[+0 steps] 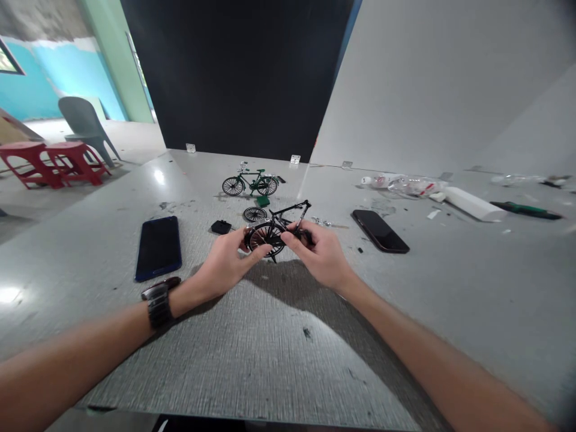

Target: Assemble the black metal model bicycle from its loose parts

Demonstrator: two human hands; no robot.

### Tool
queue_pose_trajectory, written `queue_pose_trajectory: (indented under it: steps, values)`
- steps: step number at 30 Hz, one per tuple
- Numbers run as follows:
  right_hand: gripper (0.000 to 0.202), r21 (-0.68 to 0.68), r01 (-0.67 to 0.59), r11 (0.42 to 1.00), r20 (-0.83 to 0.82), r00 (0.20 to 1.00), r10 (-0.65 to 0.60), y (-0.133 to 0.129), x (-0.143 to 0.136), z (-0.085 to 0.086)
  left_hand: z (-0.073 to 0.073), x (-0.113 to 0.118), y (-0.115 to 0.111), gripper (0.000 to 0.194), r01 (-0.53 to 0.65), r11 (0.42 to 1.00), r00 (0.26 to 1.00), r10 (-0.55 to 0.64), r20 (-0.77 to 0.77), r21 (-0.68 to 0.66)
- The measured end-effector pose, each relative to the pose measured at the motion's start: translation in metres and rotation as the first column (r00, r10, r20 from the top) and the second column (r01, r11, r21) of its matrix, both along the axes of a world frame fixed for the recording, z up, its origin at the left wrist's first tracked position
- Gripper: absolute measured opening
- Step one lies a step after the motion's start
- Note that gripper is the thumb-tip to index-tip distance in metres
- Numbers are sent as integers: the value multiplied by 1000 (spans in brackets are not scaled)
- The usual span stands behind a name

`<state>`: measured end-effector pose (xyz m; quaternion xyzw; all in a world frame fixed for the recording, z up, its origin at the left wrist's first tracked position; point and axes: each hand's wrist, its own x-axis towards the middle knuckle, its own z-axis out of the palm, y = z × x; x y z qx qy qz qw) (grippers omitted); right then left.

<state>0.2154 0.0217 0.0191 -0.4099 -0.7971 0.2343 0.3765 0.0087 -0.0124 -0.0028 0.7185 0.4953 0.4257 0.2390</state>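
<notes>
A black miniature bicycle frame [282, 223] with a rear wheel is held between both hands, just above the grey table. My left hand [231, 258] pinches the wheel end on the left. My right hand [321, 252] grips the lower part of the frame from the right. Just behind them lies a loose spoked wheel [255, 214], with a small green piece [263, 201] beyond it. A small black part [221, 227] rests beside my left fingertips. Small silvery parts [321, 221] lie behind my right hand. Farther back stands a complete green miniature bicycle [252, 183].
A blue-edged phone [158, 248] lies left, another phone [380, 231] right. Clear plastic wrapping [405, 185], a white tube-like object [472, 204] and a green-black pen-like tool [526, 210] are at the back right. A dark upright panel [238, 78] borders the table [252, 354].
</notes>
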Motion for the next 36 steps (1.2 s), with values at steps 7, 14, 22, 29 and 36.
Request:
queue_pose_trajectory:
  steps: [7, 14, 22, 29, 36]
  values:
    - [39, -7, -16, 1000, 16, 1000, 16, 0, 0, 0, 1, 0, -1, 31, -1, 1000, 1000, 2, 21, -29]
    - [38, -17, -34, 999, 36, 999, 35, 1, 1, -1, -2, -1, 1, 32, 13, 999, 999, -12, 35, -48]
    - [35, 23, -36, 999, -9, 999, 36, 7, 8, -1, -4, 0, 0, 34, -43, 998, 998, 45, 43, -52]
    - [38, 38, -57, 998, -9, 998, 57, 8, 7, -4, -7, -1, 2, 34, -59, 997, 995, 63, 78, -53]
    - [38, 48, -28, 998, 25, 999, 27, 5, 6, -2, -7, -2, 3, 35, -28, 999, 998, 31, 62, -40]
